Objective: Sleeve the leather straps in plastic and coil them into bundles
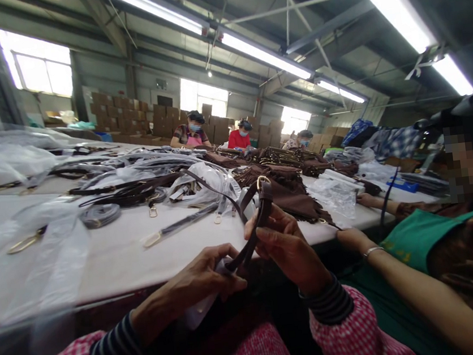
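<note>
A dark brown strap (250, 243) with a gold buckle (263, 181) is held between both hands in front of the table's near edge. My left hand (213, 271) is closed on its lower, doubled end, with a whitish piece (200, 310) hanging beneath. My right hand (288, 240) pinches the strap farther up, just below the buckle. One length of the strap runs back toward the pile on the table. A strap in clear wrapping (188, 223) lies just beyond my hands.
Piled straps (141, 165) and brown pieces (289, 188) cover the white table (144, 268). Clear plastic (51, 238) drapes over its left edge. A co-worker in a green apron (415, 242) sits close on my right, arms reaching to the table. Other people work across it.
</note>
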### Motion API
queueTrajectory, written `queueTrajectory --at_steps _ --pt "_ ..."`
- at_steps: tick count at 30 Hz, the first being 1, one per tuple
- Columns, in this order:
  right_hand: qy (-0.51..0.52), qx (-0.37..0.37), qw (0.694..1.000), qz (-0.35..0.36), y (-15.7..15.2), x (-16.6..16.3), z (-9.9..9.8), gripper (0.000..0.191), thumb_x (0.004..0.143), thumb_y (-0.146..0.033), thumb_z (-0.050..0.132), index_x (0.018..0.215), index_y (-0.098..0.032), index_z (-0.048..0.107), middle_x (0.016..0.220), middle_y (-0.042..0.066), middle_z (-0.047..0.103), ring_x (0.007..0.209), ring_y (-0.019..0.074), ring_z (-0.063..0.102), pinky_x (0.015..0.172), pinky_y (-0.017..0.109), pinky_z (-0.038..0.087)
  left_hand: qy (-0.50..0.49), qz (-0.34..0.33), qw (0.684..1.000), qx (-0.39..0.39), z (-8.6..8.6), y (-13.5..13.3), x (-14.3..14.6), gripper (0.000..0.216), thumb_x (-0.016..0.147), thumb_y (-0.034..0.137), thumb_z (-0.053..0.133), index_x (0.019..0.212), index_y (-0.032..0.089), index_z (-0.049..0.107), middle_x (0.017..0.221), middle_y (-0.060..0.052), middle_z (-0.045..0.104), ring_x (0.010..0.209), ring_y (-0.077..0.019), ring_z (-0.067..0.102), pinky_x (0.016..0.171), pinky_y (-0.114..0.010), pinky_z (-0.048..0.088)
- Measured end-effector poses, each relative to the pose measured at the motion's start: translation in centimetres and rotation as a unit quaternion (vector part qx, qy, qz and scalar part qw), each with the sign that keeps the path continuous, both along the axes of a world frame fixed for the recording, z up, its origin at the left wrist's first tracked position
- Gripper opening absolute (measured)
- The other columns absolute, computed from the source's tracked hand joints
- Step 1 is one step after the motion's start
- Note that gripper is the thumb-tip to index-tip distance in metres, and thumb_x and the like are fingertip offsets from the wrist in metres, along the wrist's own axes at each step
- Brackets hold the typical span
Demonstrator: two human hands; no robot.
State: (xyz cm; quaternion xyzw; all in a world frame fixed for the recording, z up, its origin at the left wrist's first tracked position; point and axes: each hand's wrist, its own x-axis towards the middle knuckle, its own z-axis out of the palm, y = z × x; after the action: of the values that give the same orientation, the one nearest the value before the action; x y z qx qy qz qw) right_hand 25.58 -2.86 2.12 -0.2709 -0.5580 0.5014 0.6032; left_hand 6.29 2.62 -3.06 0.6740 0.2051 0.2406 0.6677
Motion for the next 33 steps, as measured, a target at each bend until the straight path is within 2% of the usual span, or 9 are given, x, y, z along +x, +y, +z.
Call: queueTrajectory --at_steps 2,5,10,17,22,25,30,33 --pt "-0.007 -0.001 1.000 0.023 -0.4 0.2 0.1 0.018 0.087 -0.023 0.079 0.101 -0.021 0.068 0.086 0.002 0.072 0.057 0.0095 0.051 0.051 0.020 0.041 0.034 -0.015 0.997 0.063 -0.2 0.2 -0.3 0.030 0.082 0.045 0.077 0.085 0.017 0.071 0.065 0.000 0.066 0.058 -0.0136 0.057 0.057 -0.023 0.042" --pt "-0.028 -0.002 0.998 0.052 -0.9 0.5 0.3 0.016 0.089 -0.023 0.077 0.102 -0.020 0.068 0.087 0.003 0.072 0.060 0.0104 0.055 0.053 0.021 0.045 0.096 -0.029 0.988 0.116 -0.7 0.5 -0.6 0.045 0.089 0.054 0.067 0.063 0.017 0.066 0.053 0.000 0.060 0.051 -0.0128 0.052 0.051 -0.024 0.036" --pt "-0.046 0.013 0.998 0.048 -1.1 0.6 0.5 0.019 0.088 -0.021 0.079 0.104 -0.020 0.069 0.087 0.003 0.072 0.068 0.0129 0.060 0.060 0.023 0.052 0.089 -0.051 0.993 0.049 -0.9 0.5 -0.3 0.035 0.068 0.041 0.085 0.059 0.017 0.060 0.049 0.006 0.050 0.043 -0.0081 0.041 0.043 -0.022 0.026" --pt "-0.038 0.016 0.998 -0.041 -0.4 -1.0 -0.3 0.014 0.087 -0.023 0.080 0.097 -0.019 0.071 0.090 0.003 0.073 0.070 0.0127 0.062 0.062 0.023 0.054 0.060 0.013 0.998 0.031 -1.4 -0.2 0.3 0.044 0.068 0.041 0.088 0.053 0.018 0.054 0.044 0.006 0.052 0.038 -0.0071 0.040 0.039 -0.021 0.024" --pt "-0.037 0.018 0.998 -0.056 -0.5 -1.4 -0.7 0.013 0.087 -0.023 0.081 0.096 -0.020 0.072 0.091 0.003 0.073 0.071 0.0132 0.063 0.064 0.024 0.054 0.012 -0.015 0.999 -0.026 -2.7 0.2 0.1 0.042 0.069 0.040 0.089 0.052 0.017 0.058 0.043 0.002 0.057 0.037 -0.0085 0.045 0.039 -0.021 0.027" --pt "-0.038 0.018 0.999 -0.017 -0.6 -1.0 -0.7 0.011 0.088 -0.021 0.078 0.097 -0.019 0.072 0.090 0.003 0.073 0.070 0.0125 0.061 0.063 0.023 0.052 0.002 -0.030 0.999 -0.043 -2.8 0.3 -0.1 0.037 0.071 0.038 0.088 0.055 0.016 0.062 0.045 0.002 0.057 0.039 -0.0086 0.047 0.041 -0.021 0.030" --pt "-0.066 0.026 0.995 0.075 -1.0 0.2 -0.5 0.010 0.089 -0.020 0.076 0.098 -0.019 0.073 0.085 0.004 0.072 0.071 0.0146 0.061 0.062 0.024 0.049 0.018 -0.069 0.997 -0.043 -2.2 -0.2 0.0 0.031 0.071 0.036 0.085 0.059 0.015 0.066 0.049 0.001 0.060 0.040 -0.0082 0.045 0.040 -0.021 0.029" --pt "-0.085 0.053 0.990 0.097 -1.5 1.0 -0.2 0.009 0.087 -0.018 0.076 0.096 -0.018 0.075 0.085 0.006 0.072 0.074 0.0172 0.062 0.065 0.028 0.050 0.050 -0.045 0.997 -0.037 -2.0 -0.5 0.3 0.030 0.066 0.034 0.088 0.064 0.016 0.065 0.052 0.003 0.060 0.042 -0.0083 0.045 0.040 -0.022 0.028"
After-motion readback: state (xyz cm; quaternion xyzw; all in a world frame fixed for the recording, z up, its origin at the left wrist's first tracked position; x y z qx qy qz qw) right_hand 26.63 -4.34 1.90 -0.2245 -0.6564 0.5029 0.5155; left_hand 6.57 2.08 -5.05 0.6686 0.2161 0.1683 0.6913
